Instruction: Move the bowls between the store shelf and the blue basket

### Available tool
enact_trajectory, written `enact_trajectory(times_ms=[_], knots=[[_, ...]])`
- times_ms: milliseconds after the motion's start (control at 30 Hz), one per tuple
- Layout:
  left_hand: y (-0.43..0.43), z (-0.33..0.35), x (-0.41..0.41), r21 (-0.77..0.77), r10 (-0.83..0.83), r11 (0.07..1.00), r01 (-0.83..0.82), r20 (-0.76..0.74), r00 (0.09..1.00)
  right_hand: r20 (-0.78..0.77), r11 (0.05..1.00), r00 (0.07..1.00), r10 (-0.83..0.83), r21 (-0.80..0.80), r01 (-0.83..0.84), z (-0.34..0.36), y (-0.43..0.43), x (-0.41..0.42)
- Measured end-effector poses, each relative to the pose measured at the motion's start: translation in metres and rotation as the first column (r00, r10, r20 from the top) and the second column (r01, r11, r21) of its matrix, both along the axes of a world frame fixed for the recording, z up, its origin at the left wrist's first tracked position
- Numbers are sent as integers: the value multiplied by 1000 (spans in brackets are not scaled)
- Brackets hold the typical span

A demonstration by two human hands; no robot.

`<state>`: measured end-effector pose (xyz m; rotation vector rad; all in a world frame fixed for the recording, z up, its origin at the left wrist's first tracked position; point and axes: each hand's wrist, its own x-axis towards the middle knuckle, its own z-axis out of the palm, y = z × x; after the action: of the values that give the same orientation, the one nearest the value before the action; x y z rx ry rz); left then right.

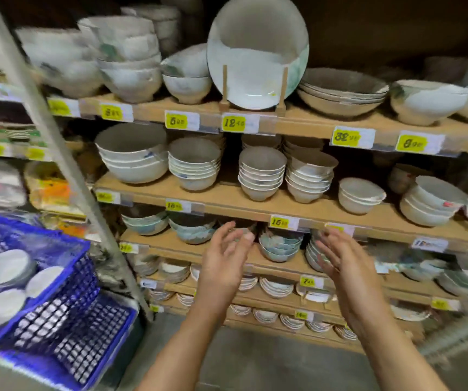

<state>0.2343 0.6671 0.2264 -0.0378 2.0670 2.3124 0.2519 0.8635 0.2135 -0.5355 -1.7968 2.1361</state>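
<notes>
Head view: the store shelf (255, 203) fills the frame. Its wooden boards run lengthwise from left to right and slope down toward the right. Bowls stand on every board in nested stacks, all upright with their mouths up, so each stack's axis is vertical.

On the middle board a large white stack (134, 162) stands at the left. Beside it, to the right, are three taller stacks of smaller bowls.

On the board below, a teal-patterned stack (279, 246) stands between the two raised hands.

The left grip (224, 258), a bare hand, is spread wide with straight fingers. It holds nothing, and its fingertips are near the front edge of that lower board. The right grip (343, 263) is likewise wide open and holds nothing, with its palm turned toward the left one. The two are well apart.

At the lower left is the blue basket (66, 289), with mesh walls, blurred and tilted. Three white bowls (5, 266) lie inside it, mouths up and close together. More blue mesh shows beneath it.

On the top board a big round plate (255, 52) stands on edge in a wooden stand, with its face toward the camera. Yellow price tags (233, 123) line the board fronts. A pale metal post (43, 122) slants across the left side.
</notes>
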Motion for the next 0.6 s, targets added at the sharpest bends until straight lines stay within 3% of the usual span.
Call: enact_trajectory(times_ms=[233, 433, 600], knots=[[-102, 14, 117, -11, 266, 964, -266, 38, 963, 129, 962, 953, 273, -67, -266, 6, -88, 84], [-185, 4, 200, 2, 522, 850, -527, 142, 841, 200, 873, 850, 487, -151, -464, 2, -180, 129], [-260, 1, 229, 44, 631, 764, -643, 157, 760, 218, 802, 772, 597, -156, -576, -16, -257, 133]])
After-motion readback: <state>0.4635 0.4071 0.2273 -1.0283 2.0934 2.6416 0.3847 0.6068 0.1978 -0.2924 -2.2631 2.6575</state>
